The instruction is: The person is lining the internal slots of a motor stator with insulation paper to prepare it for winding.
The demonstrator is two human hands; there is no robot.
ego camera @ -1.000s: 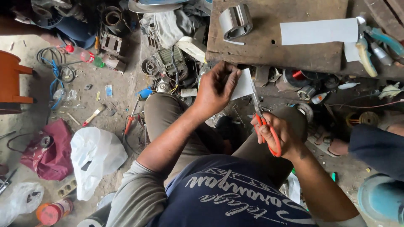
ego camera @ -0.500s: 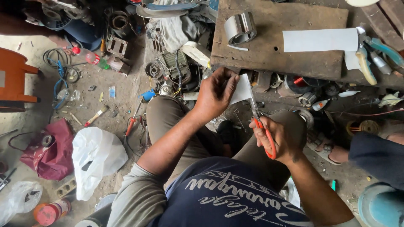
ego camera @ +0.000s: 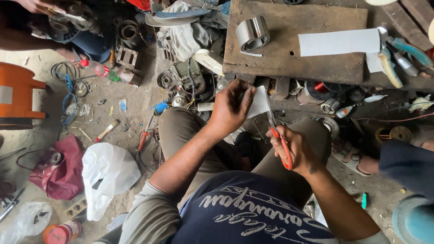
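1. The sheet of paper (ego camera: pixel 259 102) was held in the air over the person's lap, just below the near edge of the wooden worktop (ego camera: pixel 289 54) and touching nothing but the hand and the blades; it looked thin, light and limp, likely to flop or crease if gripped far from the cut, and easy to tear.
2. By that judgement the best hold was close beside the cutting line, on the flat of the sheet, with thumb on one face and fingers on the other; a firm pinch would keep it taut without crumpling it.
3. The left hand (ego camera: pixel 230 108) had its fingers pressed together on the sheet's left edge, pinching it; the wrist was bent forward, the forearm rising from the left knee.
4. The right hand (ego camera: pixel 296 147) was closed through the orange handles of the scissors (ego camera: pixel 276 131); the blades pointed up and away, meeting the sheet's lower right edge; whether they were parted or shut I could not tell.
5. On the worktop a longer white strip (ego camera: pixel 339 42) lay flat toward the far right corner; a metal ring (ego camera: pixel 252 33) stood near the far left corner; both were well apart from the hands.
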